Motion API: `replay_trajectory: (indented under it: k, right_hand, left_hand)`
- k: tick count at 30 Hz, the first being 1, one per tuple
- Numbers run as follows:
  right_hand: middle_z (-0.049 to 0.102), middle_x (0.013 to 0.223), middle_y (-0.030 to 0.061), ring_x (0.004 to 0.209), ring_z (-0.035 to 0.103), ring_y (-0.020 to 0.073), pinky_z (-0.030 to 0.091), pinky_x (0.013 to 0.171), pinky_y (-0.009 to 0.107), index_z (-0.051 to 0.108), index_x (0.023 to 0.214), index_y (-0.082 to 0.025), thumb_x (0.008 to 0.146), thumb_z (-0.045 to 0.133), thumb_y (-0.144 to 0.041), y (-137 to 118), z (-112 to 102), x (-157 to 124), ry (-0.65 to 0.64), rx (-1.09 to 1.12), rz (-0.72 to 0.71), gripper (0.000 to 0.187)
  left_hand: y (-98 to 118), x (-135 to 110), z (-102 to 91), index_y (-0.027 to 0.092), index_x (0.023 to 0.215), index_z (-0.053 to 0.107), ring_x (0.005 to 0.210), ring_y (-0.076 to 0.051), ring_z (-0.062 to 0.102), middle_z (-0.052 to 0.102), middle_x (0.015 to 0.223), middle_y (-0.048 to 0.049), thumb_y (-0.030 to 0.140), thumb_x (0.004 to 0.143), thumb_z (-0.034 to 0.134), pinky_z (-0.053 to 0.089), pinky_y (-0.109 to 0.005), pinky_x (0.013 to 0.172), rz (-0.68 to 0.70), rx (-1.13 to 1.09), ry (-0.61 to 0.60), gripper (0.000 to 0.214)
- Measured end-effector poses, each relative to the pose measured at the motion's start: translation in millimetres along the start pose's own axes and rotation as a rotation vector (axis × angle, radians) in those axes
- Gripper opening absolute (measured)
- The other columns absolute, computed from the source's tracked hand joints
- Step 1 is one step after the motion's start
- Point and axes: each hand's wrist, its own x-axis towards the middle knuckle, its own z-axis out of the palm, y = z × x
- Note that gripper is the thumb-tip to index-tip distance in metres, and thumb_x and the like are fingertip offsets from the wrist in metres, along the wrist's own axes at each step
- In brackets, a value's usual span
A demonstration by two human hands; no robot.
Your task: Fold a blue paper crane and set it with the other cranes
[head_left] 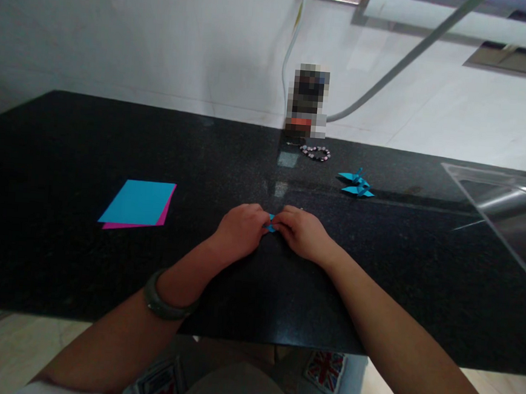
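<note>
My left hand [241, 227] and my right hand [303, 230] meet at the middle of the black stone counter [66, 145]. Both have their fingers pinched on a small folded piece of blue paper [270, 223], of which only a sliver shows between them. A dark bangle sits on my left wrist. A finished blue paper crane [356, 184] lies farther back, to the right of my hands.
A blue square sheet [139, 202] rests on a pink sheet at the left. A bead bracelet [315, 152] lies at the back beside a blurred object. A steel sink [508, 210] is set in at the right. The counter's front edge is close to my body.
</note>
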Motion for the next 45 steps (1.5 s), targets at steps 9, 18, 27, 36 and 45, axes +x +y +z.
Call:
replay_trajectory:
  k: [9,18,27,36,45]
  right_hand:
    - [0.054,0.083,0.0047,0.078,0.051,0.0138,0.036,0.069,0.024,0.061,0.085,-0.016,0.082,0.047,-0.023,-3,-3,-1,0.005,0.068,0.067,0.016]
    - [0.055,0.079,0.0043,0.076,0.052,0.013,0.037,0.069,0.024,0.063,0.081,-0.015,0.081,0.048,-0.019,-1,0,0,0.038,0.143,0.093,0.015]
    - [0.058,0.077,0.0043,0.071,0.052,0.0119,0.038,0.065,0.023,0.063,0.077,-0.015,0.077,0.053,-0.02,-2,5,7,0.064,0.153,0.251,0.012]
    - [0.059,0.079,0.0048,0.069,0.052,0.0123,0.037,0.063,0.023,0.063,0.077,-0.015,0.077,0.052,-0.023,-8,3,8,0.071,0.083,0.298,0.014]
    - [0.058,0.075,0.0038,0.067,0.051,0.0115,0.037,0.061,0.022,0.062,0.073,-0.015,0.076,0.053,-0.025,-7,5,8,0.09,0.086,0.314,0.013]
  left_hand:
    - [2,1,4.2,0.017,0.079,0.063,0.082,-0.018,0.056,0.059,0.082,-0.006,0.021,0.081,0.043,0.043,-0.031,0.075,-0.057,0.012,0.016,0.02]
    - [5,-1,0.3,0.016,0.081,0.063,0.083,-0.018,0.055,0.058,0.084,-0.0071,0.023,0.082,0.044,0.043,-0.03,0.075,-0.085,0.022,-0.027,0.021]
    - [9,-1,3.6,0.012,0.079,0.062,0.082,-0.018,0.054,0.056,0.085,-0.009,0.024,0.084,0.038,0.043,-0.031,0.076,-0.095,0.095,-0.016,0.027]
    - [10,-1,3.0,0.012,0.082,0.062,0.082,-0.018,0.053,0.053,0.088,-0.009,0.025,0.083,0.039,0.044,-0.031,0.075,-0.148,0.08,-0.024,0.026]
    - [12,-2,4.3,0.011,0.082,0.061,0.085,-0.017,0.052,0.049,0.093,-0.0097,0.025,0.082,0.041,0.044,-0.029,0.076,-0.192,0.022,0.01,0.024]
